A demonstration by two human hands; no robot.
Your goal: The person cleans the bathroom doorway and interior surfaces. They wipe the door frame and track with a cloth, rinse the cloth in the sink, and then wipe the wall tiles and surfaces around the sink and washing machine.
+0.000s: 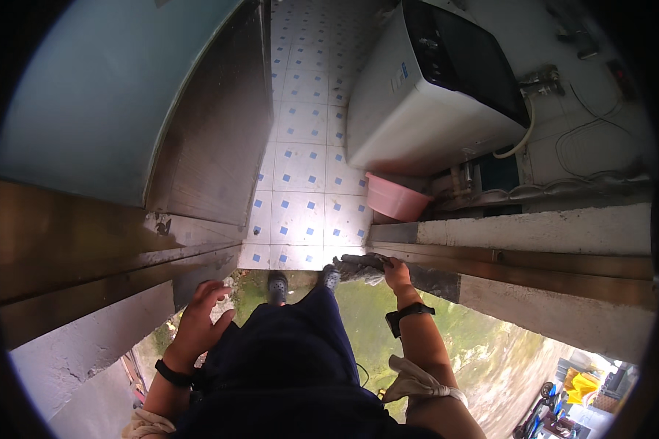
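Right hand (397,275): fingers closed round end of dark grey bundle (365,260), kind unclear; bundle hangs at edge of tiled floor (298,212), near right shoe (330,276). Right arm reaching forward, strapped watch (410,314) on wrist, cloth tied round forearm. Left hand (203,322): partly open, fingers loosely bent, thumb apart, nothing held; beside left thigh, elbow bent, dark wristband (173,374).

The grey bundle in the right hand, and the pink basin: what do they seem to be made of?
Grey bundle: probably cloth with a dull finish, judging by its limp, uneven folds. Pink basin: likely smooth plastic, given its even colour.
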